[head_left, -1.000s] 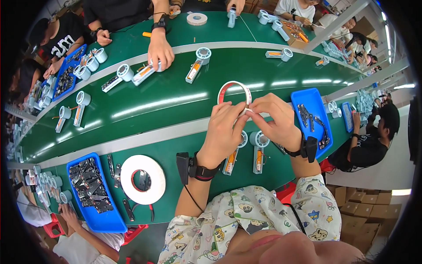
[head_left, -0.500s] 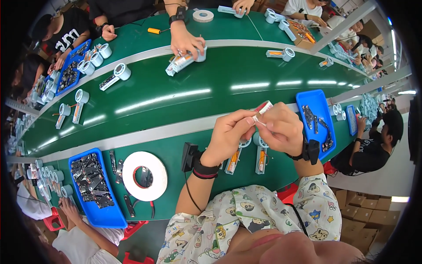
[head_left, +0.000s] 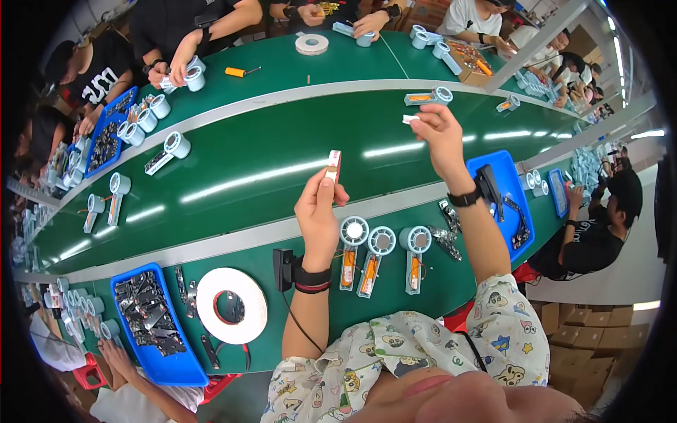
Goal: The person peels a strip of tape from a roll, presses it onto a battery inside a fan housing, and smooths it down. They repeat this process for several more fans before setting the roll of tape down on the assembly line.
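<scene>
My left hand (head_left: 319, 211) is raised over the near edge of the green belt, thumb and fingers pinching a small flat strip (head_left: 333, 163), whitish on its face with a reddish edge. Farther forward and right, my right hand (head_left: 441, 141) reaches over the belt. Its fingertips grip a small white piece (head_left: 410, 119), too small to identify surely. Three light-blue handheld fan housings lie on the table behind my left hand: a left one (head_left: 353, 231), a middle one (head_left: 381, 242) and a right one (head_left: 415, 241), their handles showing orange parts and wires. Black circuit pieces (head_left: 447, 240) lie to their right.
On the left, a blue tray (head_left: 185, 370) holds black parts, beside a large white tape roll (head_left: 206, 299) and red-handled pliers (head_left: 246, 356). Another blue tray (head_left: 520, 169) is under my right forearm. More fan housings (head_left: 423, 98) lie on the belt; co-workers sit around.
My hands, together before, have come apart: the left went left, the right forward. The fan housings behind them now show fully. Across the belt, a co-worker's hand has left the belt.
</scene>
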Available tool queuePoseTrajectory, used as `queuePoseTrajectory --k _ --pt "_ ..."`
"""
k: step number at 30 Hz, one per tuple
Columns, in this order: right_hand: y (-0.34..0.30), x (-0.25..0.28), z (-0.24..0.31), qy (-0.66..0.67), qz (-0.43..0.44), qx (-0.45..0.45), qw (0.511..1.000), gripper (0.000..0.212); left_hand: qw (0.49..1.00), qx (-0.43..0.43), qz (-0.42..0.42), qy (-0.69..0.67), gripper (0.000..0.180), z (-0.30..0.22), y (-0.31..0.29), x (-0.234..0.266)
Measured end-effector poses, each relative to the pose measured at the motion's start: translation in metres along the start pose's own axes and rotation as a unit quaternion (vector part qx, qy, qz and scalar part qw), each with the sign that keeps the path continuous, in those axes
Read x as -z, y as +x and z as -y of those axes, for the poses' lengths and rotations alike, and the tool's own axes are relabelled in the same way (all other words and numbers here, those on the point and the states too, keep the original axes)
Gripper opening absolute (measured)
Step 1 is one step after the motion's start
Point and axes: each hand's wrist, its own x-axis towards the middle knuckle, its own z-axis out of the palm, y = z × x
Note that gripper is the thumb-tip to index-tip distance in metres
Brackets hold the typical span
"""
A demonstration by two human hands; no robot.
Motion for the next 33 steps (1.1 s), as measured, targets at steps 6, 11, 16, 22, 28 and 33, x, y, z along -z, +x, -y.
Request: queuePoseTrajectory --k 6,11,16,22,28,33 --pt "0.085 0.059 -0.073 -0.161 -0.030 -0.027 0.986 0.026 1.000 -0.010 -0.005 0.026 0.032 0.008 -0.001 0.003" --pt "0.128 0.072 -0.110 -0.228 -0.009 -0.031 0.973 0.028 0.999 -0.027 -0.014 0.041 0.033 0.007 0.002 0.013" --pt "0.146 0.065 -0.121 -0.258 -0.015 -0.050 0.965 0.031 0.998 -0.035 -0.022 0.041 0.033 0.009 0.000 0.016" --pt "0.159 0.051 -0.130 -0.375 0.001 0.014 0.927 0.033 0.999 -0.029 -0.017 0.033 0.033 0.013 0.001 0.016" --pt "0.155 0.032 -0.119 -0.470 0.010 0.003 0.883 0.033 1.000 -0.017 -0.013 0.022 0.031 0.019 0.000 0.014" --pt "0.158 0.018 -0.112 -0.537 0.009 -0.031 0.843 0.036 0.999 -0.018 -0.014 0.031 0.031 0.022 0.001 0.012"
